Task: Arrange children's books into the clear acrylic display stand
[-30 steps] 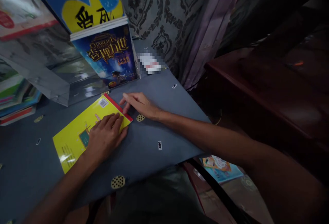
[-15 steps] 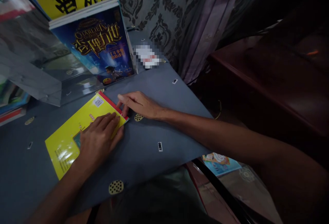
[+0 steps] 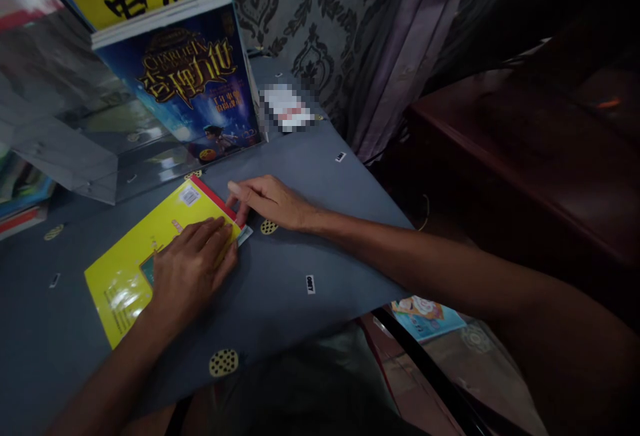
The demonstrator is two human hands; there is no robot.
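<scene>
I had 1 booklet (image 3: 125,256) on the bench (image 3: 280,289), beneath the left hand (image 3: 193,259), before the standing book (image 3: 185,89); the curtain (image 3: 340,29) hung behind, to the right.

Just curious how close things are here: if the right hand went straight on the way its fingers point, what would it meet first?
Most likely the yellow book, at its red edge. The right hand is right beside that edge; whether it touches is hard to tell.
</scene>
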